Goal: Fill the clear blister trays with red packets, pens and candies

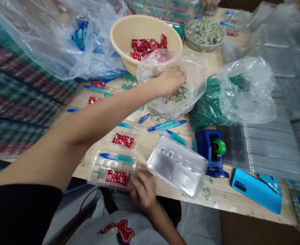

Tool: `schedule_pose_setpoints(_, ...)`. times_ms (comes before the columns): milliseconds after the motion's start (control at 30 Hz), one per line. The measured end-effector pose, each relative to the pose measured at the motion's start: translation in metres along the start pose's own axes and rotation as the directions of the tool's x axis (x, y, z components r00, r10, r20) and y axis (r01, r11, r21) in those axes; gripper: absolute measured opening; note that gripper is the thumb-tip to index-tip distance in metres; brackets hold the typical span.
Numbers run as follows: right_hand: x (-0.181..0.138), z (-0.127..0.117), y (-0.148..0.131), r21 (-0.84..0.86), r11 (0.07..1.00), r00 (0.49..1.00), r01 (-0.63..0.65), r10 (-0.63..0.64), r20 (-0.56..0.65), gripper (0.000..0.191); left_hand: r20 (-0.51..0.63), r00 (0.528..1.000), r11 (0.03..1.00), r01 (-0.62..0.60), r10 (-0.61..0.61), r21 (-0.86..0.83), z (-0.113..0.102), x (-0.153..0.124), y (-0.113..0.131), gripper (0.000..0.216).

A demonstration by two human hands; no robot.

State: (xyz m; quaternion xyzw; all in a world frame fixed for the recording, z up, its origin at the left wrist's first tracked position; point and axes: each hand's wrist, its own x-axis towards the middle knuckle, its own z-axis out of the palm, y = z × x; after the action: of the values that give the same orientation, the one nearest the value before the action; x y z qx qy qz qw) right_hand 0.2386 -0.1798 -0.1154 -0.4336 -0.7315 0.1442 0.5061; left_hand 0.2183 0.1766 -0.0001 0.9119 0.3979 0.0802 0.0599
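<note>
My left hand (174, 80) reaches into an open clear plastic bag (195, 81) of small pinkish-green wrapped pieces (175, 97). Its fingers curl down among them; the fingertips and anything in them are hidden. My right hand (143, 189), fingers bent, grips the lower right corner of a clear plastic blister tray (102, 166) at the table's front edge. In that tray lie a blue pen (116, 157), a red patterned packet (117, 177) and one small wrapped piece (95, 175). An upturned blister tray (177, 165) lies to the right of it.
A cream basin (119, 44) with red packets stands behind the bag. Beyond is a bowl (199, 47) of small pieces, with another person's hand (209, 4) near it. Right are a green-filled bag (208, 102), a blue tape dispenser (206, 149) and a blue phone (257, 190). Stacked filled trays (19, 102) stand left.
</note>
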Motion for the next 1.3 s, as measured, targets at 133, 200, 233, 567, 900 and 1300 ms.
schedule_pose_setpoints(133, -0.002, 0.001, 0.000, 0.021, 1.000, 1.000, -0.015, 0.015, 0.008, 0.032, 0.004, 1.000, 1.000, -0.027, 0.027, -0.004, 0.006, -0.005, -0.002, 0.034)
schedule_pose_setpoints(200, -0.001, 0.001, 0.000, 0.019, 1.000, 1.000, -0.017, 0.016, 0.013, 0.031, -0.021, 0.999, 0.996, -0.036, 0.034, -0.079, 0.006, -0.004, -0.005, 0.028)
schedule_pose_setpoints(233, 0.000, 0.000, -0.001, 0.015, 1.000, 1.000, -0.017, 0.017, 0.016, 0.031, -0.039, 0.999, 0.992, -0.034, 0.030, -0.124, 0.006, -0.003, -0.007, 0.025)
schedule_pose_setpoints(567, 0.003, -0.001, -0.001, -0.012, 1.000, 0.999, -0.008, 0.009, 0.051, 0.034, -0.092, 0.994, 0.951, 0.021, -0.052, -0.308, 0.001, -0.008, -0.009, 0.028)
schedule_pose_setpoints(900, 0.030, -0.018, -0.020, 0.106, 0.994, 0.996, -0.036, 0.027, 0.088, 0.033, 0.007, 0.962, 0.581, 0.172, -0.274, -0.796, -0.069, -0.082, 0.006, 0.009)
schedule_pose_setpoints(1300, 0.159, -0.050, -0.033, 0.287, 0.915, 0.929, -0.285, 0.337, -0.151, 0.029, 0.193, 0.960, -0.166, 0.161, -0.201, -0.973, -0.079, -0.198, 0.053, 0.009)
